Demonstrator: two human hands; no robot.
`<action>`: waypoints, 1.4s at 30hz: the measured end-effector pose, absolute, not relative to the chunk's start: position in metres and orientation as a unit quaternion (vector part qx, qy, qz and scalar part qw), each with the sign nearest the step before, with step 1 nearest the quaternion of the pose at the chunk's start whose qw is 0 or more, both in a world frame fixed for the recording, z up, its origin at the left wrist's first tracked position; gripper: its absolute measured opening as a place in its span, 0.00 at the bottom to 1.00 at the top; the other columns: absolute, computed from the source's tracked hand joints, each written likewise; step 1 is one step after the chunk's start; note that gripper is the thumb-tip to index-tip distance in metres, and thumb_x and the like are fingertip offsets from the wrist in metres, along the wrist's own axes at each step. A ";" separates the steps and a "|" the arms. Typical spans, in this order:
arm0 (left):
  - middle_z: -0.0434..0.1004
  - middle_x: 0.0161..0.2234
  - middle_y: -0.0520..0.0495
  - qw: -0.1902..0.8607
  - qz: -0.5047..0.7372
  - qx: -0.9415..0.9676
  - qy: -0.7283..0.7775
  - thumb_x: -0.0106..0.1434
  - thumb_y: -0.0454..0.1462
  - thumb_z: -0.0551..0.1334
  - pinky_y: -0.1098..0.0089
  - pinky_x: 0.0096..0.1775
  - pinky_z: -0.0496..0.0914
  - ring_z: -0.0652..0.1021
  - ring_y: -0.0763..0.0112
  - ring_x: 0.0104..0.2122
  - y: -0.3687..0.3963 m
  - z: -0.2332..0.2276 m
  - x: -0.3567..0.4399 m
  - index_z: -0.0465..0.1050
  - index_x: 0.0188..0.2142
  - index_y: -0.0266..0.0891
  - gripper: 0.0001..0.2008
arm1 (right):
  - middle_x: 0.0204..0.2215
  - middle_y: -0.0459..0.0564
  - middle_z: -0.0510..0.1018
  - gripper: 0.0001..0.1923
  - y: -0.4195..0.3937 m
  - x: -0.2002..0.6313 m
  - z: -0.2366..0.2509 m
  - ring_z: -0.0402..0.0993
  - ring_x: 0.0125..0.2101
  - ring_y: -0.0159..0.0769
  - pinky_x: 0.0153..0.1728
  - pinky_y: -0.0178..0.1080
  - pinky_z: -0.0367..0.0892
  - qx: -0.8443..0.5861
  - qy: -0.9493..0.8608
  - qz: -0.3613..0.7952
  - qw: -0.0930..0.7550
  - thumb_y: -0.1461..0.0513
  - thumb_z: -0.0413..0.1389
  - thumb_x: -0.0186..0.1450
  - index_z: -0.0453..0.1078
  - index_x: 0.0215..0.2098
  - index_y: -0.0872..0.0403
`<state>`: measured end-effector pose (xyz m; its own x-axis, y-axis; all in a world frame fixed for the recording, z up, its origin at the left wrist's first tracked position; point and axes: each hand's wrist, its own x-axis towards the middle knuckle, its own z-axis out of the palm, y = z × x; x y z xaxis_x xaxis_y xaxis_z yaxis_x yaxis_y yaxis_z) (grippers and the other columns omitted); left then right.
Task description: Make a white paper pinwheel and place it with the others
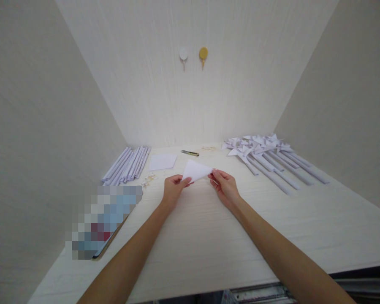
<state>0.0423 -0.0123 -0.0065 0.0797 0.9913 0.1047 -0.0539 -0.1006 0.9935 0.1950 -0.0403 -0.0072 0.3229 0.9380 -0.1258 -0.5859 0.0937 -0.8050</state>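
Note:
A white sheet of paper folded into a triangle (196, 169) is held up over the middle of the table, between both hands. My left hand (175, 188) pinches its lower left corner, thumb on top. With thumb and fingers, my right hand (224, 184) grips the pointed right corner. Just behind the folded paper lies a pair of thread snips (190, 153). To its left rests a stack of square white paper (163, 161).
Rolled paper sticks (131, 164) lie in a pile at the left. Finished paper pinwheels (259, 147) on sticks are heaped at the right. Small pale bits (149, 179) lie near the left hand. A blurred-out device (114, 223) sits front left. Walls enclose the table (190, 249).

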 end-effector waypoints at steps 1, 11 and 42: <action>0.72 0.18 0.52 0.500 0.517 0.536 0.443 0.41 0.39 0.66 0.74 0.28 0.65 0.70 0.75 0.21 -0.012 -0.007 0.042 0.72 0.17 0.35 0.08 | 0.19 0.43 0.76 0.11 -0.041 0.195 -0.007 0.70 0.21 0.24 0.21 0.26 0.64 -0.401 -0.212 0.543 0.707 0.61 0.65 0.40 0.72 0.22 0.55; 0.69 0.16 0.53 0.452 0.509 0.576 0.452 0.43 0.40 0.65 0.75 0.25 0.59 0.67 0.76 0.19 -0.011 -0.008 0.041 0.72 0.17 0.36 0.09 | 0.17 0.42 0.74 0.08 -0.041 0.194 -0.005 0.68 0.20 0.23 0.20 0.26 0.62 -0.387 -0.194 0.549 0.715 0.61 0.64 0.42 0.72 0.20 0.55; 0.73 0.19 0.53 0.484 0.525 0.541 0.444 0.41 0.40 0.67 0.73 0.30 0.66 0.71 0.76 0.22 -0.007 -0.014 0.040 0.72 0.18 0.35 0.10 | 0.16 0.44 0.75 0.09 -0.038 0.192 -0.007 0.66 0.18 0.23 0.21 0.29 0.66 -0.377 -0.199 0.523 0.738 0.62 0.66 0.37 0.74 0.18 0.55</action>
<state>0.0403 -0.0069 -0.0135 0.0537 0.9890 0.1381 -0.0270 -0.1368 0.9902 0.1924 -0.0383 -0.0070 0.3737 0.9222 -0.0998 -0.6223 0.1695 -0.7642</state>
